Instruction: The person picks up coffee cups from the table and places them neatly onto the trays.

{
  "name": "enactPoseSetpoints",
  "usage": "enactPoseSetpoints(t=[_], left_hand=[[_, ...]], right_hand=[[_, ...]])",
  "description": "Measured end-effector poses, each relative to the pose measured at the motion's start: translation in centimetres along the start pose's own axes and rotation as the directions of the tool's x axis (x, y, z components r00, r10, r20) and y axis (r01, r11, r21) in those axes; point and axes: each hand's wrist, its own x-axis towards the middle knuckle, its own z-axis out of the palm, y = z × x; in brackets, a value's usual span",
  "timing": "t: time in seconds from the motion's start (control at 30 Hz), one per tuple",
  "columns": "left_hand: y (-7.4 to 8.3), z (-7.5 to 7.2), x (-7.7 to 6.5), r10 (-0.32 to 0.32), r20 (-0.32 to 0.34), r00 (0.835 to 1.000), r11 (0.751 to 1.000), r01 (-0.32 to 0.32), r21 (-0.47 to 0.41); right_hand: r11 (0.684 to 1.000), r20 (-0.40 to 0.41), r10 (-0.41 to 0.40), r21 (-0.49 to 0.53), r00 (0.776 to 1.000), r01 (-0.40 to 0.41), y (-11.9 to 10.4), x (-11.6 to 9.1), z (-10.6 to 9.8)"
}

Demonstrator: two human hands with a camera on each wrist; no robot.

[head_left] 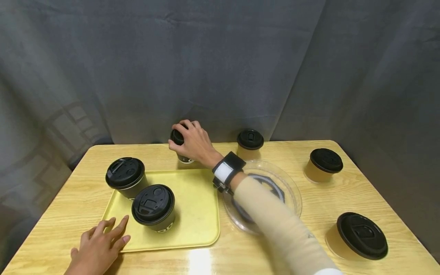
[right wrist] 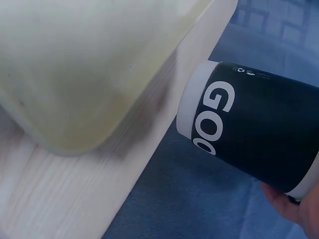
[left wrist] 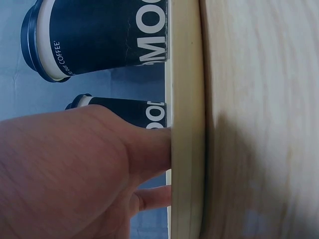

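At the back of the table, behind the tray, my right hand grips a black coffee cup by its lid end, fingers and thumb round it. White letters and a pale base band show on that cup in the right wrist view. My left hand lies at the front left corner of the yellow tray, fingers spread and fingertips at its rim. Two black-sleeved, lidded coffee cups stand upright on the tray's left side: a nearer cup and a farther cup.
Right of the tray sits a round clear plastic dish with a dark emblem, partly hidden under my right forearm. Tan cups with black lids stand beyond it: one at the back, one farther right, one near the front right.
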Motion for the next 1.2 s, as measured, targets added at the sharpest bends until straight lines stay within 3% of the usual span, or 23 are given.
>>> enactPoseSetpoints(t=[0.7,1.2], left_hand=[[0.0,-0.2,0.0,0.011,-0.009,1.0,1.0,-0.011,0.004],[0.1,-0.3,-0.1,0.003,0.008,1.0,1.0,-0.003,0.003]], right_hand=[[0.994,0.04,-0.113,0.014,0.993,0.113,-2.2,-2.0,-2.3],[0.988,0.126,-0.149,-0.008,0.981,0.151,-2.9,-3.8,-2.9]])
